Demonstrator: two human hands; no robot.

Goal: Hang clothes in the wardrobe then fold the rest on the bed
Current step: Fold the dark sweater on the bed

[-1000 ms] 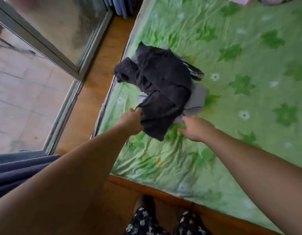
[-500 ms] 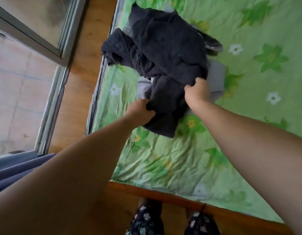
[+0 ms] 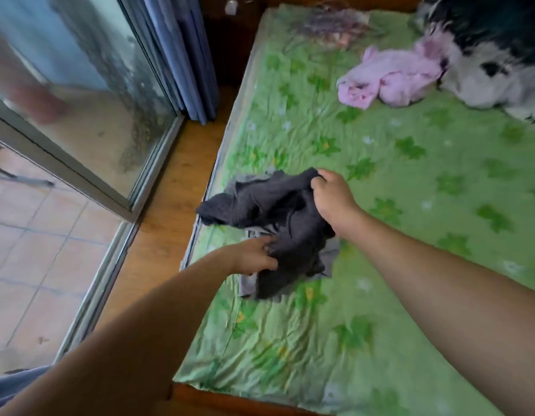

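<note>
A crumpled dark grey garment [image 3: 278, 214] lies bunched at the left edge of the bed [image 3: 395, 181], which has a green floral sheet. A lighter grey cloth [image 3: 248, 283] shows under it. My left hand [image 3: 254, 256] grips the garment's near left part. My right hand [image 3: 332, 196] grips its far upper edge and lifts that part slightly off the sheet.
A pink garment [image 3: 389, 79] and a black and white fluffy blanket [image 3: 494, 55] lie at the bed's far right. A glass sliding door [image 3: 80, 94] and blue curtains [image 3: 182, 55] stand left, across a strip of wooden floor [image 3: 167, 223].
My right hand has moved from the garment's near right edge to its far top and taken hold there. The pile is more bunched. The camera has tilted up, showing the far bed.
</note>
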